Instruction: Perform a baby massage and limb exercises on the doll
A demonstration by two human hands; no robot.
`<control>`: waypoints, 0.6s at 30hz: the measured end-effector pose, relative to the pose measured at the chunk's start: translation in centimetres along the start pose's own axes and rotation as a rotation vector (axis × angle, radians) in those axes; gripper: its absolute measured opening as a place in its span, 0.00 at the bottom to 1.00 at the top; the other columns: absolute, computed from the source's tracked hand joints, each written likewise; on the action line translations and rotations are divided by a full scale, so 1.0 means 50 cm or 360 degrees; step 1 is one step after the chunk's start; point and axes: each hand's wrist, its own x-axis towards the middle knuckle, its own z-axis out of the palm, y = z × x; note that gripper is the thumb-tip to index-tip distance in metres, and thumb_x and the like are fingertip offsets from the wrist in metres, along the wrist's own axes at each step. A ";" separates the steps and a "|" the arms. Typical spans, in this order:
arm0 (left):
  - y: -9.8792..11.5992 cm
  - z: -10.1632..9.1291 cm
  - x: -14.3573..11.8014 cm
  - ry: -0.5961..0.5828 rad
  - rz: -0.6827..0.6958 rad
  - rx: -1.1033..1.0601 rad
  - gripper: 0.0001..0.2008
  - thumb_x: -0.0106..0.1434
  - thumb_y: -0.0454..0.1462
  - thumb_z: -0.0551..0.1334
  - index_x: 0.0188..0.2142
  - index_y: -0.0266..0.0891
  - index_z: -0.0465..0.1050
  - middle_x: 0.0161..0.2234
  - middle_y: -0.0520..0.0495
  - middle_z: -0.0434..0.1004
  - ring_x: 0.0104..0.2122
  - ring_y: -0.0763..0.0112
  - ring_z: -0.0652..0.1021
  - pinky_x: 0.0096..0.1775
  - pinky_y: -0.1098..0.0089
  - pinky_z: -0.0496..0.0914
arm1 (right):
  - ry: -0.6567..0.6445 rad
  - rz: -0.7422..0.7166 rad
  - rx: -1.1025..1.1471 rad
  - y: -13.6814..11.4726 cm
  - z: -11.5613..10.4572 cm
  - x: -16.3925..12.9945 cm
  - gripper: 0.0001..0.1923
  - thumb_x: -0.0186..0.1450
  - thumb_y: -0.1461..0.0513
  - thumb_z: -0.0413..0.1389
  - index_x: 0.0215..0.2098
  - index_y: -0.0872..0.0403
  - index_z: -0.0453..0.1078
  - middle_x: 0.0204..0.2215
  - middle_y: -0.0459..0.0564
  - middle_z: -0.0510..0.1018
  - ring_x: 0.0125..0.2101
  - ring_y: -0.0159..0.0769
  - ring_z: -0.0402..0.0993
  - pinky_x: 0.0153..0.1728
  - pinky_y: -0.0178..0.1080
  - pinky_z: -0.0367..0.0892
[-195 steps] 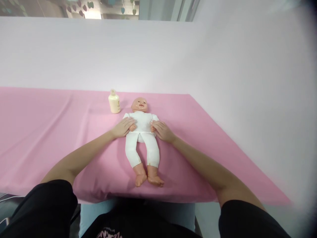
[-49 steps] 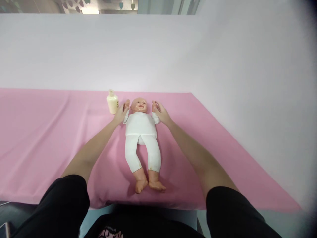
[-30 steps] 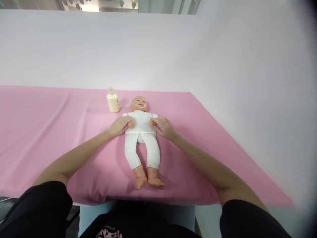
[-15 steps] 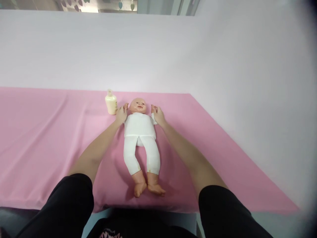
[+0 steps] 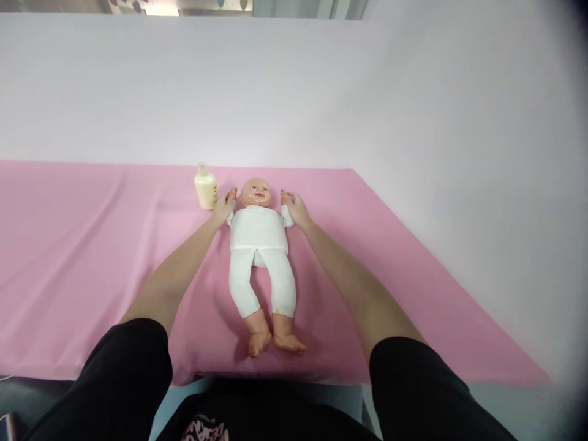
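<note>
White wall behind; pink sheet over the work surface. Baby doll lies face up near the sheet's front edge, feet toward the person. Change: a second ago its hands lay over the torso; now both are raised beside the head, as half a second ago. Reads as the raised end of a paired arm movement. Left hand and right hand: fingers closed round the doll's forearms near the wrists; firmness cannot be told. Cream pump bottle stands just beside the left hand. Doll: bald glossy head, white torso and legs, yellowish marks above bare feet.
</note>
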 end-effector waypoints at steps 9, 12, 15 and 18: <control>0.061 -0.097 -0.149 -0.0304 0.0955 0.0431 0.25 0.70 0.44 0.60 0.63 0.38 0.65 0.57 0.35 0.75 0.55 0.55 0.75 0.58 0.54 0.68 | -0.0278 -0.0993 -0.0424 -0.047 -0.080 -0.168 0.27 0.67 0.54 0.57 0.63 0.52 0.64 0.55 0.59 0.78 0.55 0.48 0.74 0.63 0.56 0.62; 0.063 -0.101 -0.200 -0.0554 0.1214 0.0786 0.17 0.72 0.39 0.56 0.57 0.39 0.72 0.53 0.38 0.79 0.54 0.55 0.76 0.58 0.52 0.67 | -0.0452 -0.1369 -0.0786 -0.051 -0.086 -0.222 0.20 0.69 0.60 0.53 0.59 0.52 0.69 0.55 0.56 0.79 0.58 0.48 0.73 0.66 0.57 0.57; 0.064 -0.087 -0.228 -0.0594 0.1242 0.0907 0.18 0.73 0.35 0.52 0.57 0.39 0.74 0.54 0.38 0.79 0.58 0.55 0.73 0.59 0.51 0.66 | -0.0470 -0.1452 -0.0891 -0.052 -0.077 -0.246 0.20 0.70 0.63 0.49 0.59 0.52 0.70 0.55 0.55 0.79 0.59 0.45 0.72 0.65 0.55 0.60; 0.073 -0.077 -0.226 -0.0523 0.1143 0.0883 0.18 0.71 0.35 0.54 0.57 0.39 0.73 0.54 0.36 0.78 0.58 0.54 0.73 0.59 0.49 0.66 | -0.0429 -0.1360 -0.0858 -0.058 -0.072 -0.239 0.21 0.69 0.62 0.51 0.60 0.52 0.69 0.55 0.56 0.79 0.58 0.47 0.73 0.64 0.56 0.60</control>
